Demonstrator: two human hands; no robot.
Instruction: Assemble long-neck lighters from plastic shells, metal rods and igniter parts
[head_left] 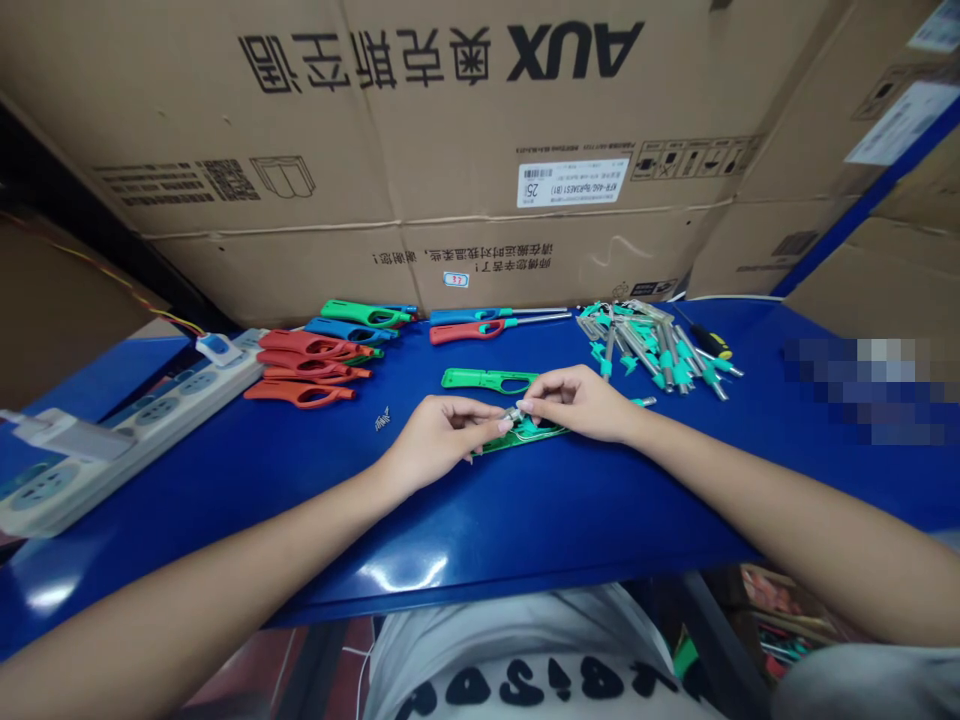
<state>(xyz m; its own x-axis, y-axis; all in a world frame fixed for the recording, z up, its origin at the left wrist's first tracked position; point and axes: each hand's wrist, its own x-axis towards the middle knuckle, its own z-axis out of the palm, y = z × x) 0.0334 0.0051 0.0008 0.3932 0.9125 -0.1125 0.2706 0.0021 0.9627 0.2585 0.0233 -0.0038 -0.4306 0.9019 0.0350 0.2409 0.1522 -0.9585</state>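
Observation:
My left hand (pixel 439 435) and my right hand (pixel 581 400) meet over the middle of the blue table (pixel 300 480). Both pinch a small metal-and-teal lighter part (pixel 516 413) between their fingertips. Under them lies an open green lighter shell half (pixel 525 433), with a metal tube end (pixel 645 402) sticking out past my right wrist. A second green shell half (pixel 487 380) lies just behind the hands. A small dark spring or screw (pixel 382 420) sits left of my left hand.
Red, blue and green lighter shells (pixel 315 360) are piled at back left. Two assembled lighters (pixel 487 325) lie at the back, beside several metal tubes with teal fittings (pixel 660 350) and a screwdriver (pixel 709 340). A power strip (pixel 127 425) runs along the left. Cardboard boxes (pixel 450 130) wall the rear.

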